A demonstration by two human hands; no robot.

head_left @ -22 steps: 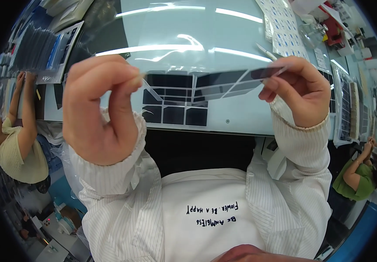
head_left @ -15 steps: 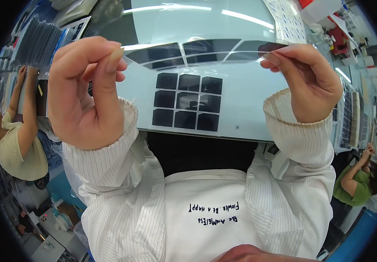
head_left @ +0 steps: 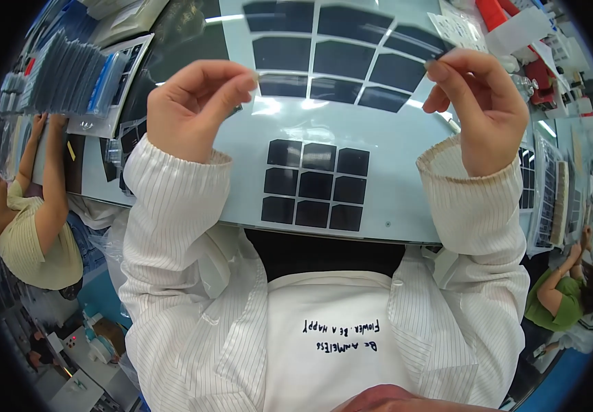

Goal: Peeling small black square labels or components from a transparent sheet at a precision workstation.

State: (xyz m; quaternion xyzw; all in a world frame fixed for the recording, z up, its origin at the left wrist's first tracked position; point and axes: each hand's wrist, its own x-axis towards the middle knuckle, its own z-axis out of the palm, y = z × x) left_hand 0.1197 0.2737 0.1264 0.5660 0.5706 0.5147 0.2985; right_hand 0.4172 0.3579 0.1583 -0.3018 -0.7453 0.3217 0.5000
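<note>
Left hand [head_left: 197, 110] and right hand [head_left: 478, 103] each pinch an edge of a clear sheet [head_left: 337, 62] of dark squares, held above the worktop [head_left: 392, 199]. Nine loose dark squares [head_left: 315, 185] lie below.

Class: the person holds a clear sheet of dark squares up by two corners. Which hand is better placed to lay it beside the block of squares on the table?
Probably the right hand: its grip pinches the sheet firmly at the corner, whereas the left hand holds only the lower edge. The block of squares lies between both.

The clear sheet [head_left: 341, 62] of dark squares runs off the picture's top edge.
</note>
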